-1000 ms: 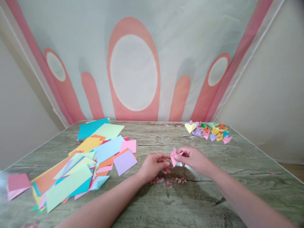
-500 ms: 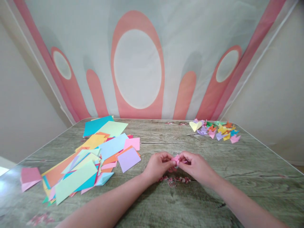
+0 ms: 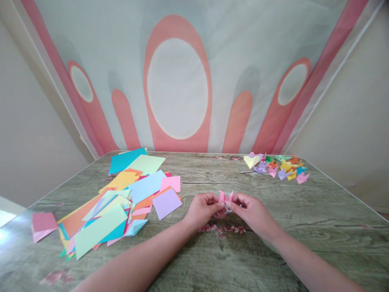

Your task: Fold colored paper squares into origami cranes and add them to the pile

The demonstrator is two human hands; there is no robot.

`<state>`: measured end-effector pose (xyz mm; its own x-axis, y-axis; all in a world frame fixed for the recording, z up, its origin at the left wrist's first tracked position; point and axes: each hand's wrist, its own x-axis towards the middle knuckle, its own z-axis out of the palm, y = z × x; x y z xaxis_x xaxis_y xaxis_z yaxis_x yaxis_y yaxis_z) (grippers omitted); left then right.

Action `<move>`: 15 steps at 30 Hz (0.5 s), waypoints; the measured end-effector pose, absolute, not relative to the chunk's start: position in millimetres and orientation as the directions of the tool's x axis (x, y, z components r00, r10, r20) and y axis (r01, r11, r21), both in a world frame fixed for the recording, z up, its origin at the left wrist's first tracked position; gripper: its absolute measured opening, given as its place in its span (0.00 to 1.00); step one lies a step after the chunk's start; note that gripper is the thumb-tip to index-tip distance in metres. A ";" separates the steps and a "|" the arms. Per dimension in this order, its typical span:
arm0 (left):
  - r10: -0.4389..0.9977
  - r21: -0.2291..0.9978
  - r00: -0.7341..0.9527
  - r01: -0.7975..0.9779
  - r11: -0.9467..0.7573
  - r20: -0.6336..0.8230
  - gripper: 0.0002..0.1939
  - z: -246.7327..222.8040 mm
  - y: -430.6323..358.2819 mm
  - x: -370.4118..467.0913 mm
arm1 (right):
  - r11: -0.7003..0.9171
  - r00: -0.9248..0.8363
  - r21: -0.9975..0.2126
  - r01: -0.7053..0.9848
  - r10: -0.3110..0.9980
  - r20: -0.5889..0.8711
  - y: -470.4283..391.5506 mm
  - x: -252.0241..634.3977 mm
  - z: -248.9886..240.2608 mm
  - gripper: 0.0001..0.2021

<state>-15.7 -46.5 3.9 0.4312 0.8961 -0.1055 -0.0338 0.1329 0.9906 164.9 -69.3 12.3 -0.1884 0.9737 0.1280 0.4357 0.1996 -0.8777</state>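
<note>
A small pink folded-paper figure [image 3: 225,197] is held between both hands over the middle of the table, with two pointed tips standing up from it. My left hand [image 3: 203,211] pinches its left side with thumb and fingers. On the other side my right hand [image 3: 249,211] grips it the same way, closed at the fingertips. The lower part of the paper is partly hidden behind the thumbs.
At the left lies a loose pile of coloured paper sheets [image 3: 99,231], with a lilac square [image 3: 166,203] at its right edge and a separate pink piece [image 3: 44,226] further left. Several small folded paper figures [image 3: 282,167] cluster at the back right of the wood-patterned table [image 3: 328,251].
The pink paper's two points now stand up clearly between the fingers; before, it looked flatter and more covered. Both hands stay nearly in place. The view has shifted slightly.
</note>
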 end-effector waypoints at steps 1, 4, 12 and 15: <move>0.897 0.991 0.430 -0.034 0.128 -0.101 0.21 3.6 -46.7 -15.6 | 0.200 -0.182 -0.876 0.438 0.975 0.131 -70.4 163.9 13.2 0.14; 0.905 0.992 0.415 -0.031 0.122 -0.098 0.20 2.3 -46.3 -15.3 | 0.199 -0.159 -0.880 0.432 0.977 0.143 -72.4 161.9 14.3 0.13; 0.932 0.997 0.358 0.070 0.040 -0.062 0.16 4.7 -44.7 -18.5 | 0.184 -0.159 -0.880 0.438 0.979 0.125 -69.7 162.8 8.4 0.12; 0.929 0.994 0.368 0.114 -0.005 -0.037 0.14 6.6 -44.6 -19.5 | 0.185 -0.165 -0.875 0.448 0.979 0.122 -70.2 162.7 9.4 0.12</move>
